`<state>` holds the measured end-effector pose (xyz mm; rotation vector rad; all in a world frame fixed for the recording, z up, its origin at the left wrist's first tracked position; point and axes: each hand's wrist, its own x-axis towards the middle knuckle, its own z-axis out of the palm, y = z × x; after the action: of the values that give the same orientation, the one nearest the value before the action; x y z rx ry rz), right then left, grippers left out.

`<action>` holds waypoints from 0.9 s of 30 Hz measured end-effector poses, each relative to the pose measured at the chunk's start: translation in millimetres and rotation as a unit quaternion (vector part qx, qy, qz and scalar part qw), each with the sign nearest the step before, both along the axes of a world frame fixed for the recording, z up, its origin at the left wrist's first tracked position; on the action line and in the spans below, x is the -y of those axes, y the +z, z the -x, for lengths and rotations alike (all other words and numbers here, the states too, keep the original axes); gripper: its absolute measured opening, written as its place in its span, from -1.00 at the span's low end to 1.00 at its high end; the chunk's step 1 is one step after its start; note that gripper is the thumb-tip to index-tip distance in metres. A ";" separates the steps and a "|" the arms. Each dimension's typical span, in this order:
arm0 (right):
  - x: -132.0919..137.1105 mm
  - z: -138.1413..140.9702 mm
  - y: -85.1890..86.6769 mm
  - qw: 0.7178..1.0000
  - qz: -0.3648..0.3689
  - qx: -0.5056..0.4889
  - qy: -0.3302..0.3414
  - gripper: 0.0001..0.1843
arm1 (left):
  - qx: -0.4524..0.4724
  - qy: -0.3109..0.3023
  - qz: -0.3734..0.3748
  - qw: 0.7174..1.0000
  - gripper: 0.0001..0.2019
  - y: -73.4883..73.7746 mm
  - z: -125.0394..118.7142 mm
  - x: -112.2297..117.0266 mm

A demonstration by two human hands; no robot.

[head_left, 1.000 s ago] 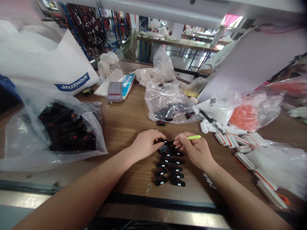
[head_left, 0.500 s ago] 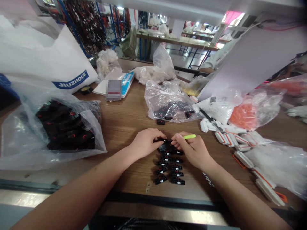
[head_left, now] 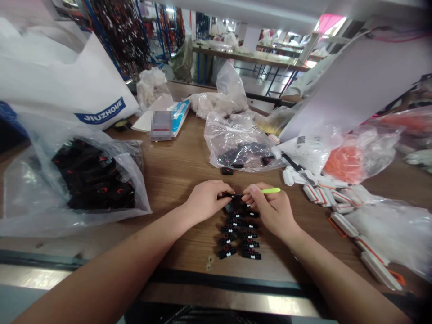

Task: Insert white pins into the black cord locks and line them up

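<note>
My left hand (head_left: 209,198) pinches a small black plastic connector (head_left: 224,195), mostly hidden by the fingers. In my right hand (head_left: 272,209) is a slim tool with a yellow-green handle (head_left: 271,191); its dark tip points left at the connector. Whether the tip touches it I cannot tell. Just below the hands lie two columns of black connectors (head_left: 250,256), several with pairs of white dots on their near ends. Another loose black connector (head_left: 227,171) rests beyond my hands.
A clear bag of black parts (head_left: 97,180) lies at left, before a white JIUZHOUE bag (head_left: 67,76). Another clear bag (head_left: 236,135) sits ahead. White and orange plastic pieces (head_left: 324,193) and an orange-filled bag (head_left: 344,157) lie at right. A booklet (head_left: 181,114) is farther back.
My right hand and the tool have shifted slightly to the right, away from the left fingers. The left hand keeps its pinch on the connector.
</note>
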<state>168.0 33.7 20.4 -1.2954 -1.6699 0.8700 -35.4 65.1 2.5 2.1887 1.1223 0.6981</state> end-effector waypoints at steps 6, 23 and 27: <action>-0.1 0.0 -2.9 1.000 -0.012 0.006 0.000 -0.65 | 0.009 0.000 0.002 1.000 -0.80 -1.2 -0.9 -1.0; 0.3 0.2 -3.9 0.996 -0.032 0.068 0.036 -0.69 | 0.001 -0.010 -0.012 1.000 -0.82 -2.9 -0.2 -0.3; 0.8 -7.9 -1.8 0.998 -0.048 0.001 -0.033 -0.68 | -0.014 0.022 -0.016 1.000 -0.82 -4.5 4.6 -2.8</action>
<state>175.9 32.9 18.6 -1.2800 -1.6409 0.7399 -40.1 67.9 -2.0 2.2127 1.1846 0.7120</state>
